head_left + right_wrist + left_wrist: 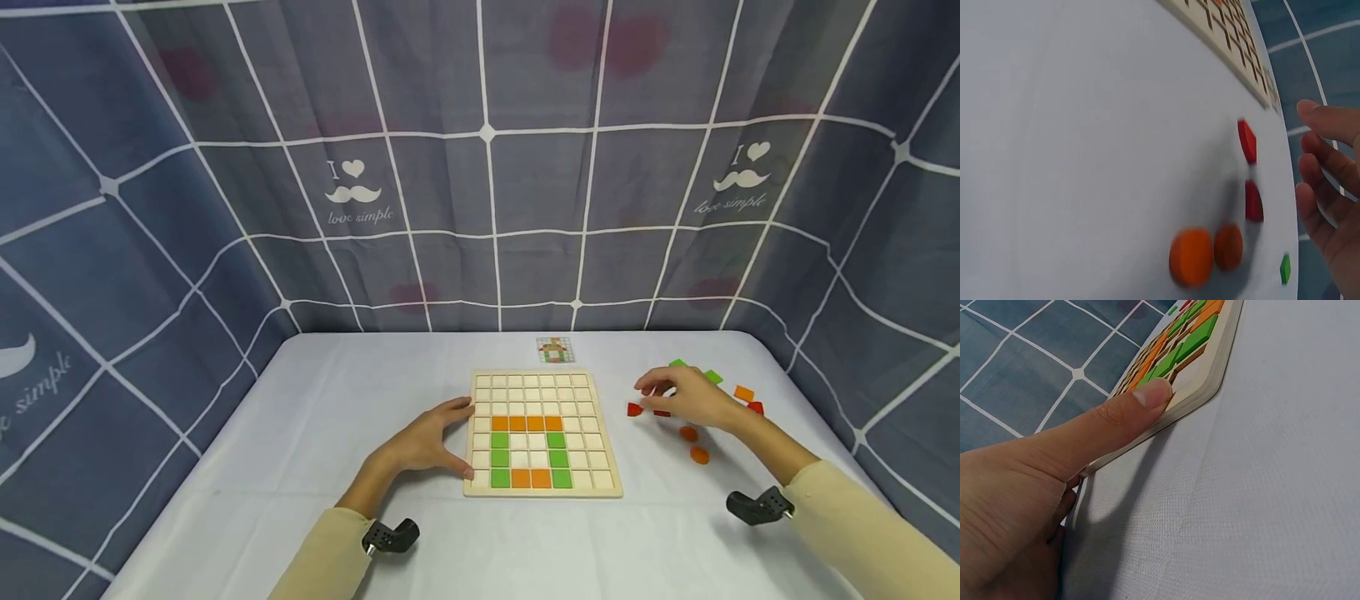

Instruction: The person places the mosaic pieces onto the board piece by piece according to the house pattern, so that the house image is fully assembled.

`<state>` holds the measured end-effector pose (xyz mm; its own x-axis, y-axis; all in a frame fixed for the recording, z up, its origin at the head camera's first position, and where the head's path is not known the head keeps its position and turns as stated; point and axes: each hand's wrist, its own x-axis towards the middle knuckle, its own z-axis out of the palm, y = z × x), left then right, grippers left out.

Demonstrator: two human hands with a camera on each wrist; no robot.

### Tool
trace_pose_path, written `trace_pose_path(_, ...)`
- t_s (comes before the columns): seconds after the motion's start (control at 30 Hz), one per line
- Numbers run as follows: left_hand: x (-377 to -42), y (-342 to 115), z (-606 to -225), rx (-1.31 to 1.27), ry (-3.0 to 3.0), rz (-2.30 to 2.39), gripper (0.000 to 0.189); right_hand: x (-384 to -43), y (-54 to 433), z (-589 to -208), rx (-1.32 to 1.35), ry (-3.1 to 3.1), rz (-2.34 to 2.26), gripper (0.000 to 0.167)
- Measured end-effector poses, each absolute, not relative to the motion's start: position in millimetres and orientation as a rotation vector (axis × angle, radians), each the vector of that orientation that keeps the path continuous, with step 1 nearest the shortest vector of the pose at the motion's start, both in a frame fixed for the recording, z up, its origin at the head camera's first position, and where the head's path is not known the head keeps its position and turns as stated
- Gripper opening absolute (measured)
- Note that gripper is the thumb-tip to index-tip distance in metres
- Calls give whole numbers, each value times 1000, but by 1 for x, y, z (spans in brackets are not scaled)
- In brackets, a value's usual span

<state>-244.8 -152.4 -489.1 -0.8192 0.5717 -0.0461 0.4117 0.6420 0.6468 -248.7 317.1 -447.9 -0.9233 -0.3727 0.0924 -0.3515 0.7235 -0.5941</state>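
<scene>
A light wooden grid board [543,492] lies flat on the white table, with a row of orange squares [526,423] and green squares [499,457] down two sides set in its cells. At its left edge, my left hand [422,437] steadies it: the thumb [1150,397] rests on the near left corner, other fingertips farther up that edge. To the right of the board, my right hand [693,400] hovers over loose pieces, fingers loosely bent and nothing between them. Beneath it lie two red pieces [1247,142], one partly hidden by the fingers in the head view.
Two orange rounded pieces [700,455] lie just nearer than the right hand. Beyond it are green pieces [712,377], an orange square [743,393] and more red [756,407]. A small pattern card [555,350] lies behind the board. Checked curtains [450,183] enclose the table.
</scene>
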Motion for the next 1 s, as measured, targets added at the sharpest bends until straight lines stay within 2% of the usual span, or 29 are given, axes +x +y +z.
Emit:
trace_pose_path(0.23,-245,-155,-490,799,2618,948,112,-250,334,-457,-554,2898,-963,28)
trace_pose_path(0.5,-245,-154,-488,806,2617,943,112,-262,326,-477,-599,2864,-942,41)
trace_pose_path(0.77,-244,-152,-490,811,2605,957,111,-266,317,-476,-709,2898,-815,14)
trace_pose_path(1.0,-243,-152,-489,799,2602,967,112,-266,315,-467,-662,2827,-851,22)
